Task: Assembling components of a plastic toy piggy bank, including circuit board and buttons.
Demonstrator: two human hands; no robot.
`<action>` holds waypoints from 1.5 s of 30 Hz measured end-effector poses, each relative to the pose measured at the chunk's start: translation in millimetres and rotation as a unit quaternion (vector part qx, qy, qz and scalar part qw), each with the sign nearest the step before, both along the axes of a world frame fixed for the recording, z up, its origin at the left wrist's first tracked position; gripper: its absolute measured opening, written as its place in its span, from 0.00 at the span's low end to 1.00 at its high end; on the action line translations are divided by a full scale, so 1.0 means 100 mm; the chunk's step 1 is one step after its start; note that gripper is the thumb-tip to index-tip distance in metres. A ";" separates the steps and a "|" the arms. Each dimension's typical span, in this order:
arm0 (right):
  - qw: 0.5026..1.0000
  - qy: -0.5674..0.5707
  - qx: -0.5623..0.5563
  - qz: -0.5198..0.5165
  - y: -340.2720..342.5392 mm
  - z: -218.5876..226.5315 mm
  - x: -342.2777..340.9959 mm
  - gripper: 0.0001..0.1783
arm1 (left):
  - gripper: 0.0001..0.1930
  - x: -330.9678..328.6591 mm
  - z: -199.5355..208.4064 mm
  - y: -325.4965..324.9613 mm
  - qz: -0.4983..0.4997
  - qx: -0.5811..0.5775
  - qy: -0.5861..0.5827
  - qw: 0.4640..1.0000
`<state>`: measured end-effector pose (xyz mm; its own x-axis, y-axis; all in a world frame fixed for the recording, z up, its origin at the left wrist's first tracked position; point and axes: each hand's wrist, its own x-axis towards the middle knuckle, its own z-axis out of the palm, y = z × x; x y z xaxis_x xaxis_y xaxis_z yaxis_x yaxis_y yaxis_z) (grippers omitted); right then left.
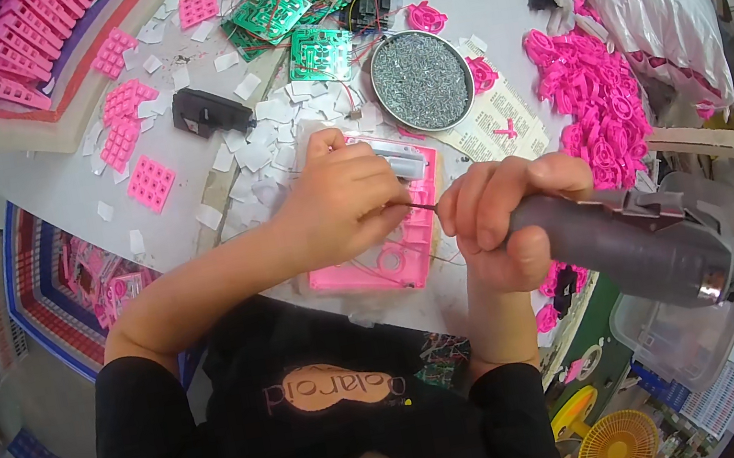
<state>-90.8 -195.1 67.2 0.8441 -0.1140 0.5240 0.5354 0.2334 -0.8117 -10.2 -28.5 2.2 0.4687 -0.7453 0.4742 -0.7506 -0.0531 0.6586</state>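
Note:
My right hand point(510, 210) grips a dark grey electric screwdriver point(632, 248). The tool lies nearly level, and its thin bit points left. At the bit's tip, the fingers of my left hand point(347, 195) are pinched together; whatever they hold is too small or hidden to make out. Beneath both hands lies an open pink plastic housing point(360, 276), partly covered by the left hand. A silvery part point(404, 162) sits along its far edge, and thin wires show in its near portion.
Beyond the housing stands a round metal bowl point(374, 92) of small screws. Green circuit boards point(320, 52) with wires, white paper pieces point(253, 156) and a black plastic part point(210, 112) lie around. Pink parts point(592, 94) are heaped at right, beside a stuffed plastic bag point(657, 15).

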 end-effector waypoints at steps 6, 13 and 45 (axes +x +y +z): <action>1.000 -0.012 0.004 -0.027 0.01 -0.08 0.09 0.25 | 0.14 -0.04 -0.03 -0.03 0.086 0.029 -0.096 0.991; 0.994 0.016 -0.002 -0.107 -0.24 -0.46 0.42 0.17 | 0.17 0.08 -0.15 -0.12 0.102 0.133 -0.114 0.979; 0.401 0.470 -0.651 -0.441 -2.51 -0.78 -0.63 0.18 | 0.21 -0.03 0.91 2.87 0.223 0.516 0.125 0.818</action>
<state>-153.5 -446.2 -11.0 0.6714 -0.7311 0.1217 -0.7411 -0.6602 0.1225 -13.3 258.5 92.8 0.7889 -0.4174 -0.4511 -0.3542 -0.9086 0.2212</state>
